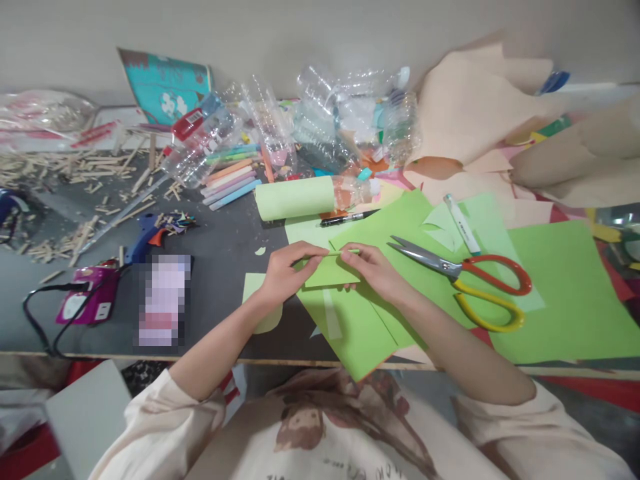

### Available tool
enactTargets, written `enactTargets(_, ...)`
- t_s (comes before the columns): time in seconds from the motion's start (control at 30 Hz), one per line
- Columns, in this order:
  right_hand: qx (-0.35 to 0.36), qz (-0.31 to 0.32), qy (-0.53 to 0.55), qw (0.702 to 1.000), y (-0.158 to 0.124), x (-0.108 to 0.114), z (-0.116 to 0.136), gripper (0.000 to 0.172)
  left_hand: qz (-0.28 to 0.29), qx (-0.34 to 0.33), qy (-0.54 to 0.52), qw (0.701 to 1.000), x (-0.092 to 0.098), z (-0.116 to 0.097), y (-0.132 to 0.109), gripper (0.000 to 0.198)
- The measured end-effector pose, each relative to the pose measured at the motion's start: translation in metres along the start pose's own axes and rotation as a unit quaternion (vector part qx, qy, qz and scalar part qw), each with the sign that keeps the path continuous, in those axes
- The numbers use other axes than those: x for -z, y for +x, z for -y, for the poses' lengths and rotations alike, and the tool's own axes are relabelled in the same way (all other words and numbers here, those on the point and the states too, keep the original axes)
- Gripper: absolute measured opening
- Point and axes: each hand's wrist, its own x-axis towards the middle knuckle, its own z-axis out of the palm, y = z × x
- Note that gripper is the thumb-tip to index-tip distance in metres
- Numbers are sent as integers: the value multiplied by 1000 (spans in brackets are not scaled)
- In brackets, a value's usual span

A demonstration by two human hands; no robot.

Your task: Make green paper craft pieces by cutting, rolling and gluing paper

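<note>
A small piece of green paper (330, 271) is held up between my two hands, its top edge folded or rolled over. My left hand (290, 270) pinches its upper left part with thumb and fingers. On the right side, my right hand (367, 267) grips the same edge, thumb in front and fingertips showing below. Beneath lie larger green sheets (373, 350). Scissors (453, 268) with one red and one yellow handle rest on the green paper to the right. Behind my hands lies a plastic bottle (350, 193) wrapped in light green paper (295, 198), near a black pen (347, 219).
A phone (163, 300), a blue glue gun (143, 237) and a purple box with a cord (90, 293) lie left. Scattered wooden sticks (65, 167), clear bottles (320, 120) and brown paper (480, 100) fill the back. A marker (461, 223) lies beyond the scissors.
</note>
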Motion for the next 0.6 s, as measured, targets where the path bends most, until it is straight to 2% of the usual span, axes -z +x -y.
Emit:
enactTargets(0.33, 32, -7, -34, 999, -2, -7, -7, 51, 22, 35, 50, 998, -4, 5, -7, 23)
enactTargets(0.47, 29, -5, -40, 999, -3, -6, -3, 51, 53, 49, 30, 997, -4, 6, -9, 31)
enactTargets(0.6, 66, -39, -50, 996, -3, -3, -1, 50, 64, 77, -35, 994, -4, 3, -8, 41)
